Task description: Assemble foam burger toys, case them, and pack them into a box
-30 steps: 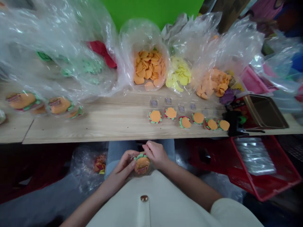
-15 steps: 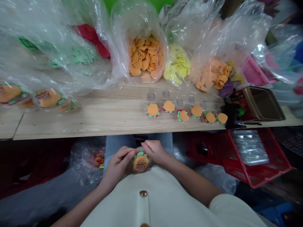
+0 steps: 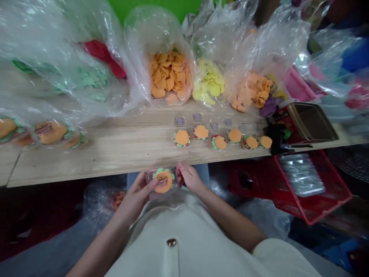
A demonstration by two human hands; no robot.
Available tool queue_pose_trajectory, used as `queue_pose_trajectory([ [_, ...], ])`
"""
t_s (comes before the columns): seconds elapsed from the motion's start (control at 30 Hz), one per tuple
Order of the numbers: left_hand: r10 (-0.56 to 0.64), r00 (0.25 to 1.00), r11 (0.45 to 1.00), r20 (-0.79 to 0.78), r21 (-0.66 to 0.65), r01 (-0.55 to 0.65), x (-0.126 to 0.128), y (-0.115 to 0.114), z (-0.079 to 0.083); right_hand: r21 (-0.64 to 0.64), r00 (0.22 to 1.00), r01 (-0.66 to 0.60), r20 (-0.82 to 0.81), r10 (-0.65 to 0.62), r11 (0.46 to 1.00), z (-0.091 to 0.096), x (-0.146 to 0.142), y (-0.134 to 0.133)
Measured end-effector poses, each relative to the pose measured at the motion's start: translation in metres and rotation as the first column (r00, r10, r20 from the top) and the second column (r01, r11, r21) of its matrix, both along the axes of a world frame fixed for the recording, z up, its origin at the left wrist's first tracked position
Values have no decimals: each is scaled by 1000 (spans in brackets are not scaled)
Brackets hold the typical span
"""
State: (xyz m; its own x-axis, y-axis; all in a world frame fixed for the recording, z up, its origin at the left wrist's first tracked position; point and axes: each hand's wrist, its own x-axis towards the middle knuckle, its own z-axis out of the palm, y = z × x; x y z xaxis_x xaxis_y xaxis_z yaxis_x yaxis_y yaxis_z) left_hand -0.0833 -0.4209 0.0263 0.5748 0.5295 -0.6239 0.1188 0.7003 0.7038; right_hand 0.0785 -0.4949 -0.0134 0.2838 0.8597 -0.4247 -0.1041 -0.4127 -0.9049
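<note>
In front of my waist, my left hand (image 3: 142, 187) grips a clear plastic burger box (image 3: 163, 181) by its left side, the thumb lying over the front. Inside it are an orange foam bun with a printed burger picture and green frilly pieces. Beside the box's right edge is my right hand (image 3: 188, 177), its fingers curled in. What those fingers hold, if anything, is hidden, and I cannot tell whether they touch the box. Just beyond, on the wooden table, stand several open clear boxes with burger pieces (image 3: 181, 137).
Plastic bags of orange foam pieces (image 3: 170, 75), yellow pieces (image 3: 209, 82) and green pieces (image 3: 90, 79) line the back. Larger packed burgers (image 3: 51, 131) stand at the left. A brown tin (image 3: 313, 121) lies at the right, above a red crate (image 3: 331, 207).
The burger box has risen from my lap toward the table edge and turned its printed face toward me. My right hand has moved from its top to its right side.
</note>
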Motion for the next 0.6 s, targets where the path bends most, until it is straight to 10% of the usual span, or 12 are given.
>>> queue_pose_trajectory([
  [0.13, 59, 996, 998, 64, -3, -59, 5, 9, 1, 77, 983, -140, 128, 130, 987, 9, -2, -11],
  [0.3, 115, 991, 993, 70, 12, -116, 15, 8, 7, 115, 978, -32, 207, 7, 993, 8, -10, -15],
  [0.6, 204, 958, 978, 202, -93, -189, 53, 27, 17, 79, 944, 158, -305, -127, 984, 16, 9, 18],
])
